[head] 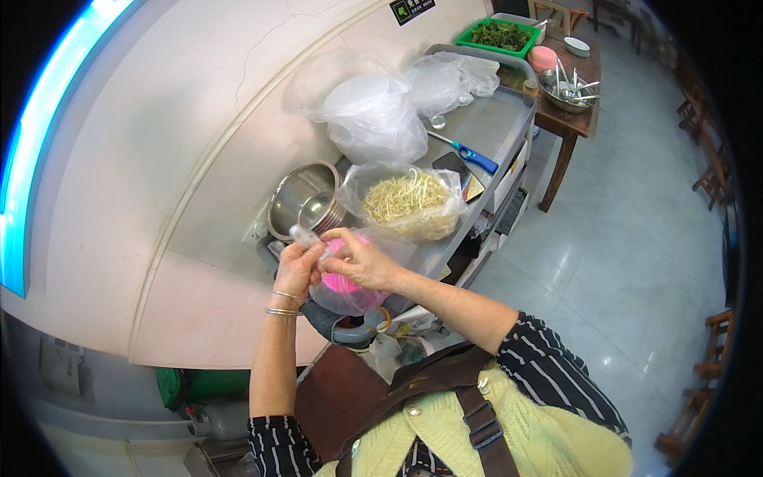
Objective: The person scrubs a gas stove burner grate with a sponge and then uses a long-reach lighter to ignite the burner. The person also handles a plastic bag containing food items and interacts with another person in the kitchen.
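Observation:
My left hand (296, 267) grips a bunched piece of clear plastic (305, 237), apparently a bag. My right hand (359, 260) is at the same plastic with thumb and fingers curled; whether it pinches it is hard to tell. Below both hands a bright pink round item (343, 280) lies in or under a clear plastic bag (357, 305). Just beyond, a stainless steel pot (304, 200) stands by the wall. To its right an opened plastic bag holds bean sprouts (408, 200).
On the grey cart (506, 113) lie a blue gas lighter (477, 158), a phone (451, 164) and large plastic bags (375, 119). A wooden table (560, 119) beyond bears a bowl of ladles (569, 92) and a green basket of leaves (499, 37). Wooden stools stand far right.

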The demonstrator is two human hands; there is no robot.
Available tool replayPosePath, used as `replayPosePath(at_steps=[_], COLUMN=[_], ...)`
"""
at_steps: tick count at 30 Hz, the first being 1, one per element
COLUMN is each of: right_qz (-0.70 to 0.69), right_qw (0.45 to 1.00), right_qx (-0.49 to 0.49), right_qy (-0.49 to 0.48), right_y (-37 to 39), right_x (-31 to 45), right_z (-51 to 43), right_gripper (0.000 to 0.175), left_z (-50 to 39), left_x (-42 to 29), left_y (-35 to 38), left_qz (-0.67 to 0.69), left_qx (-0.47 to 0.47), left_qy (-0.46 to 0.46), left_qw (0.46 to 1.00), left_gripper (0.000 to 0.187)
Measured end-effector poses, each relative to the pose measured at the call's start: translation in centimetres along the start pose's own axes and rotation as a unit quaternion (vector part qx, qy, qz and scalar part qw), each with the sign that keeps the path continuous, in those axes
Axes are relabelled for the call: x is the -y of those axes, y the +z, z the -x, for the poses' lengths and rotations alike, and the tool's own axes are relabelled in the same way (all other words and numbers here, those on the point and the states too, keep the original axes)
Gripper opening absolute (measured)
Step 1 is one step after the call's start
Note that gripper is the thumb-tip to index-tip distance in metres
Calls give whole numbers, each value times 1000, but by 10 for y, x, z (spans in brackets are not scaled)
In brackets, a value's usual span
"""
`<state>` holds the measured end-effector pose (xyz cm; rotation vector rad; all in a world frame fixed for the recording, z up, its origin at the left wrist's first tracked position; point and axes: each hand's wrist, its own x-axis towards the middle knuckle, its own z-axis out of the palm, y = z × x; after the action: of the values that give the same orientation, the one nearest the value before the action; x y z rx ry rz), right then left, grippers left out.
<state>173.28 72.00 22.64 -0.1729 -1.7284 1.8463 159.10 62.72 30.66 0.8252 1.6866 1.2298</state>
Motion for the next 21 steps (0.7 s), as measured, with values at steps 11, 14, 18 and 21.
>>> replayPosePath(at_steps=[11, 14, 18, 21], right_qz=[385, 124, -98, 0], right_qw=[916, 989, 989, 998], right_qx=[-62, -79, -20, 46], right_qy=[-96, 22, 110, 42], right_y=[10, 3, -10, -24], right_x=[-34, -30, -6, -11], right_z=[-12, -21, -16, -21], right_gripper=[36, 40, 34, 21], left_z=[-2, 9, 11, 0], left_x=[21, 32, 40, 48], left_y=[5, -21, -14, -8], left_qz=[440, 258, -103, -163], left_qx=[-66, -67, -58, -31], left_qy=[16, 49, 169, 211], left_qw=[895, 962, 978, 963], left_gripper=[17, 23, 37, 45])
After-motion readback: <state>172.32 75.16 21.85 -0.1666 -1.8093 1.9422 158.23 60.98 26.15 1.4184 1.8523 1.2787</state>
